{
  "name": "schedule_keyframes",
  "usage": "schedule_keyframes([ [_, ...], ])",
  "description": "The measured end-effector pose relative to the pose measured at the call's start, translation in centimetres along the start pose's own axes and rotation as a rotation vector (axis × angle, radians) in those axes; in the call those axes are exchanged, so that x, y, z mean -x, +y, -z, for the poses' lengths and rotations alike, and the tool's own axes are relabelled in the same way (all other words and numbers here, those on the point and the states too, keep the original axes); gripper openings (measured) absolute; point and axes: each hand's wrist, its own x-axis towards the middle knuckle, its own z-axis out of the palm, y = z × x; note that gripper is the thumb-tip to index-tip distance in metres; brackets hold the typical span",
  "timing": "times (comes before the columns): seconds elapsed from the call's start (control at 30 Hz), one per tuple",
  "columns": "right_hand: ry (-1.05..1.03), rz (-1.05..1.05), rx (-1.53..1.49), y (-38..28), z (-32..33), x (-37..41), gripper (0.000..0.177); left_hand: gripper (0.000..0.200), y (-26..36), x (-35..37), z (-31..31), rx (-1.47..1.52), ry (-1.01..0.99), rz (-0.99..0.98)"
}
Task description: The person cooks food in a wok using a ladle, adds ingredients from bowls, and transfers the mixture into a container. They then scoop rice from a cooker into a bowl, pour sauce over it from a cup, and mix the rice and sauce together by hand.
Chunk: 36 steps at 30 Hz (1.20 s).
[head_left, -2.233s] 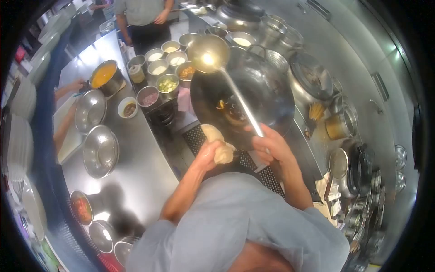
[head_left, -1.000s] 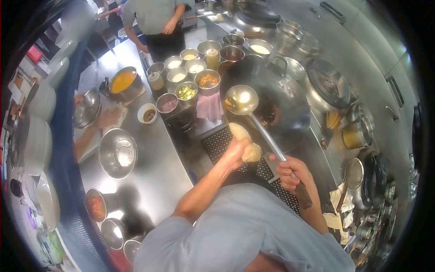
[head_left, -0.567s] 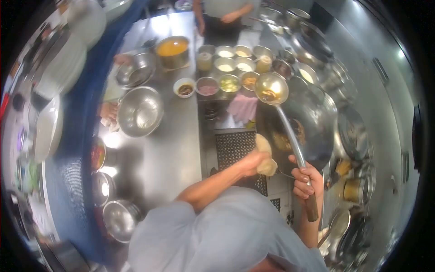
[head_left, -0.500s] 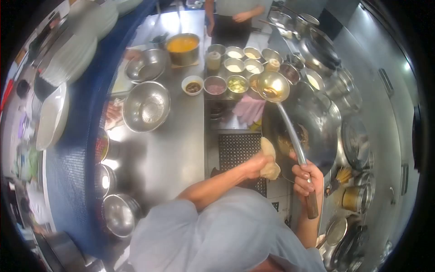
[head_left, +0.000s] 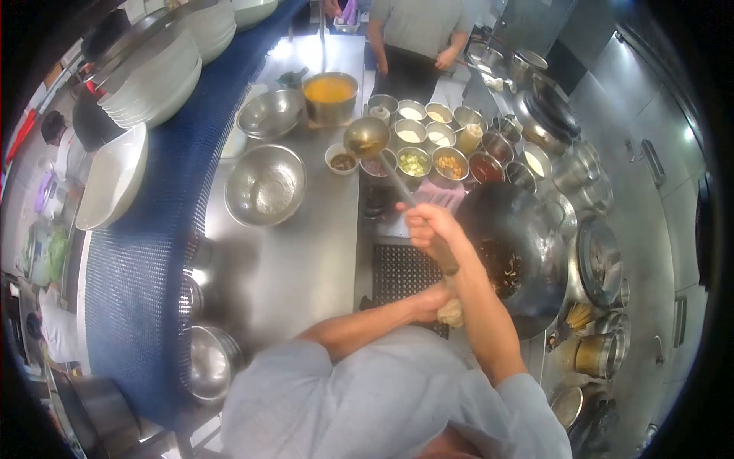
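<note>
one wide dark steel wok [head_left: 539, 237], partly hidden by the right forearm [head_left: 493, 325], with brown scraps inside. closed around the handle of a long steel ladle [head_left: 397, 180] with right hand [head_left: 432, 226] — scoop near a small white bowl [head_left: 331, 157], contact unclear. clamped on a crumpled pale cloth [head_left: 452, 313] with left hand [head_left: 433, 301]. likely ladling — calls for a level scoop.

right hand [head_left: 433, 231]: ladle [head_left: 366, 136], near white bowl [head_left: 332, 164] | left hand [head_left: 433, 301]: pale cloth [head_left: 452, 313]
</note>
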Motion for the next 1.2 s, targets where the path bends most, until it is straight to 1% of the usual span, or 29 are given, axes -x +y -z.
schedule_keyframes([
  [0.03, 0.059, 0.001, 0.115, 0.0, -0.5, -0.8, 0.028, 0.032, 0.1, 0.3, -0.3, 0.007, 0.014, -0.019],
  [0.13, 0.181, 0.102, 0.610, 0.1, -1.9, -2.2, 0.029, 0.030, -0.3, -0.5, 1.3, -0.023, -0.127, 0.034],
  [0.27, 0.294, 0.213, 1.121, 0.6, -2.3, -2.5, 0.034, 0.035, -0.8, -0.2, 1.8, -0.056, -0.150, -0.021],
  [0.33, 0.365, 0.209, 1.222, 1.3, -3.4, -1.8, 0.036, 0.037, -1.0, -0.4, 2.3, -0.023, -0.178, -0.037],
  [0.37, 0.409, 0.214, 1.272, 1.6, -3.6, -1.2, 0.037, 0.038, -1.3, -1.0, 3.0, -0.030, -0.183, -0.013],
  [0.4, 0.456, 0.407, 1.545, 3.3, -0.9, -3.1, 0.039, 0.038, -1.7, -1.9, 4.0, -0.042, -0.194, 0.014],
  [0.47, 0.393, 0.326, 1.610, 2.8, -1.1, -2.5, 0.042, 0.038, -1.4, -2.0, 3.5, -0.062, -0.156, 0.065],
  [0.53, 0.424, 0.340, 1.597, 3.3, -1.8, -1.8, 0.043, 0.037, -1.1, -1.5, 3.0, -0.068, -0.054, 0.089],
  [0.57, 0.444, 0.343, 1.588, 3.5, -2.0, -1.6, 0.044, 0.037, -1.6, -1.9, 3.7, -0.077, -0.089, 0.082],
  [0.6, 0.420, 0.331, 1.572, 3.2, -2.0, -1.8, 0.045, 0.037, -2.0, -2.4, 4.3, -0.086, -0.124, 0.074],
  [0.67, 0.393, 0.310, 1.521, 2.9, -1.5, -2.2, 0.048, 0.038, -1.7, -2.3, 3.8, -0.107, -0.175, 0.078],
  [0.7, 0.346, 0.313, 1.609, 2.4, -1.1, -2.4, 0.052, 0.038, -1.6, -2.2, 3.6, -0.093, -0.156, 0.080],
  [0.77, 0.389, 0.370, 1.528, 2.8, -1.0, -2.4, 0.050, 0.037, -0.4, -1.3, 2.0, -0.060, -0.111, 0.062],
  [0.8, 0.413, 0.389, 1.485, 3.2, -0.9, -2.2, 0.049, 0.037, -0.6, -1.3, 2.2, -0.067, -0.111, 0.025],
  [0.83, 0.408, 0.333, 1.398, 2.4, -1.7, -1.5, 0.044, 0.037, -1.0, -1.4, 2.5, -0.075, -0.114, -0.011],
  [0.87, 0.395, 0.289, 1.350, 1.6, -2.0, -1.1, 0.042, 0.038, -1.4, -1.3, 2.3, -0.078, -0.112, -0.044],
  [0.93, 0.350, 0.205, 1.252, 0.6, -2.3, -1.0, 0.038, 0.039, -0.8, -1.4, 1.4, -0.169, -0.036, 0.036],
  [0.97, 0.395, 0.255, 1.227, 1.4, -1.8, -1.4, 0.035, 0.039, -0.3, -1.6, 1.0, -0.217, 0.000, 0.069],
  [1.07, 0.309, 0.233, 1.175, 0.7, -1.5, -0.8, 0.034, 0.040, -1.3, -2.3, 2.1, -0.044, -0.115, 0.068],
  [1.1, 0.281, 0.227, 1.087, 0.6, -1.6, -0.6, 0.034, 0.040, -1.6, -2.2, 2.5, -0.084, -0.076, 0.091],
  [1.17, 0.222, 0.211, 0.747, 1.3, -1.3, -0.1, 0.032, 0.041, 0.1, -1.2, 0.6, -0.171, -0.007, 0.130],
  [1.2, 0.202, 0.205, 0.575, 1.5, -0.8, 0.5, 0.031, 0.041, -0.4, -1.1, 1.0, -0.124, -0.033, 0.063],
])
